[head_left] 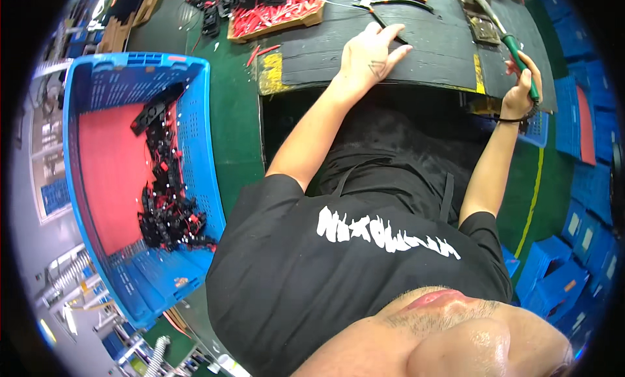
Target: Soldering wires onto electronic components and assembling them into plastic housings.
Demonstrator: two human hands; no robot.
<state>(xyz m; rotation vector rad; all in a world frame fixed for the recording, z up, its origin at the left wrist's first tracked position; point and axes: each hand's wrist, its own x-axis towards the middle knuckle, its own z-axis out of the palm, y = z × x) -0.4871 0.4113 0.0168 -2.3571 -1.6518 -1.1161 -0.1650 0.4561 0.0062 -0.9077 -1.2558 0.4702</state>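
Note:
My left hand (371, 58) is palm down above the dark bench top, its thumb and forefinger spread apart. Its fingers lie over one black handle of a pair of pliers (370, 7); whether they touch it is hard to tell. The other handle stretches off to the right. My right hand (521, 87) is wrapped round the green handle of a soldering iron (512, 50). The iron slants up and left, its metal shaft over the bench beside a small brownish tin (484, 30). Its dark cord hangs by my right wrist.
A shallow box of red pieces (277, 17) stands at the far left of the bench, with black parts (211, 19) beside it. Two loose red pieces lie nearby. Left of me, a large blue crate (211, 149) holds black and red parts. Blue crates (553, 279) stack at right.

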